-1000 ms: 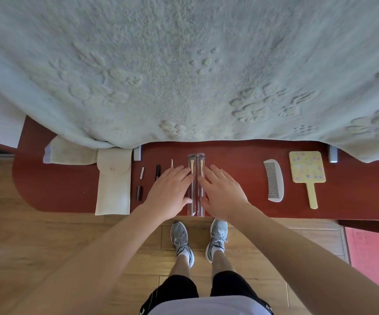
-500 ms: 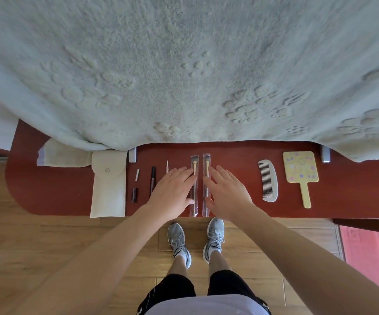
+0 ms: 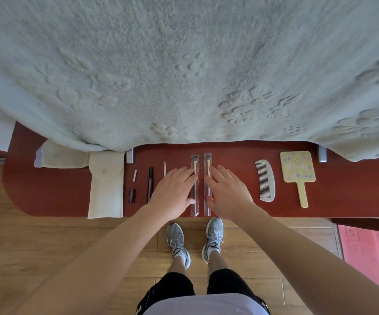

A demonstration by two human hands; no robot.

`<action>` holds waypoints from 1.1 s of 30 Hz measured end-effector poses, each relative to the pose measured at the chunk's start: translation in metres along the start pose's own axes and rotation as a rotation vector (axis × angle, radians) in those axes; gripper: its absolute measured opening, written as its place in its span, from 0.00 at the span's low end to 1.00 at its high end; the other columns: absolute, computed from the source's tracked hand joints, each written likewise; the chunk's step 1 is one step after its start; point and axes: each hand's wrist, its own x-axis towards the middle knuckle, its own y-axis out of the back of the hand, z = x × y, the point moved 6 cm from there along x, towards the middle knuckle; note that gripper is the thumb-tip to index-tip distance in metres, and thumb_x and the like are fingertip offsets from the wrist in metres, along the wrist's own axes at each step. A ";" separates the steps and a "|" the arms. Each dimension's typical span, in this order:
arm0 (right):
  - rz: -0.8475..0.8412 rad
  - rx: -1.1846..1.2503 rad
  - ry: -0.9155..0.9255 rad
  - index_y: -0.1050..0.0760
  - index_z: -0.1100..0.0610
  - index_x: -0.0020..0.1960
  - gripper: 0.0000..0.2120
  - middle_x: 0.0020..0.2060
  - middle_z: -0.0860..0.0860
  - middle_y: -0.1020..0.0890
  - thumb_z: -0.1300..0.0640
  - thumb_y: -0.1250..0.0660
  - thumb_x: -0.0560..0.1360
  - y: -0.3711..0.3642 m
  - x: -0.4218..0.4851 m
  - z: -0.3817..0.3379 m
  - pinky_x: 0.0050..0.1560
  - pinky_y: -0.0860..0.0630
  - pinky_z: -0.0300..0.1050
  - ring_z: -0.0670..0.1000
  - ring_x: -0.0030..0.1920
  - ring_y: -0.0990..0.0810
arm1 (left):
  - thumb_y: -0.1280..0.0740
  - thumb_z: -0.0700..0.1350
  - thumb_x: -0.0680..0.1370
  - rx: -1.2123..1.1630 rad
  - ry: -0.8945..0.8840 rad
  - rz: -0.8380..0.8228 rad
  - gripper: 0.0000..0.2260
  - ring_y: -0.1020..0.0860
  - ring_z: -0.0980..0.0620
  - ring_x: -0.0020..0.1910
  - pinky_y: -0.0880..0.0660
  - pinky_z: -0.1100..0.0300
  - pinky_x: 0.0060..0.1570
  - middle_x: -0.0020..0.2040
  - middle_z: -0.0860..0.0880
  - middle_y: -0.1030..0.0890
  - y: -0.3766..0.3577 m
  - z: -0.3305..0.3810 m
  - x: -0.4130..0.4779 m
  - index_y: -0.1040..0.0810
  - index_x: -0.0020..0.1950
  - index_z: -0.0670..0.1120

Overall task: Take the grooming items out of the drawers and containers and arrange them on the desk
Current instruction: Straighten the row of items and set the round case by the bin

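I note the left hand (image 3: 172, 192) and right hand (image 3: 228, 194), fingers flat and gripping nothing, have slid the two wrapped brushes (image 3: 194, 161) apart. The brushes now lie parallel at the desk's (image 3: 47, 192) near edge. Spacing looks done.

Two brushes in clear wraps lie side by side in the middle of the red surface (image 3: 47, 189), dark tips pointing away: the left brush (image 3: 194, 163) and the right brush (image 3: 207, 163). To the right lie a pale comb (image 3: 266, 180) and a yellow mirror (image 3: 297, 171), its handle pointing near. To the left lie a thin pink stick (image 3: 165, 169), a dark pen (image 3: 150, 183), a white cap (image 3: 135, 175), a dark cap (image 3: 132, 195) and a flat cream pouch (image 3: 106, 189).
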 end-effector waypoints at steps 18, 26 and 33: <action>0.008 0.015 -0.006 0.29 0.55 0.68 0.26 0.69 0.56 0.29 0.46 0.36 0.73 0.007 0.001 -0.003 0.70 0.37 0.54 0.60 0.71 0.34 | 0.33 0.56 0.77 -0.007 0.004 0.003 0.34 0.43 0.48 0.78 0.50 0.54 0.75 0.79 0.47 0.40 0.003 -0.003 -0.003 0.41 0.78 0.47; 0.059 0.011 0.050 0.27 0.56 0.65 0.24 0.66 0.56 0.26 0.47 0.35 0.72 0.025 0.008 -0.023 0.68 0.34 0.51 0.57 0.68 0.31 | 0.31 0.54 0.77 -0.010 0.051 0.012 0.31 0.40 0.47 0.77 0.46 0.53 0.75 0.78 0.47 0.38 0.015 -0.027 -0.024 0.37 0.77 0.46; 0.010 0.058 0.115 0.32 0.55 0.71 0.27 0.68 0.55 0.29 0.47 0.36 0.74 0.023 0.026 -0.065 0.69 0.36 0.51 0.57 0.72 0.38 | 0.26 0.51 0.73 0.040 0.111 -0.022 0.28 0.28 0.45 0.68 0.32 0.50 0.67 0.72 0.46 0.29 0.024 -0.065 -0.058 0.28 0.71 0.44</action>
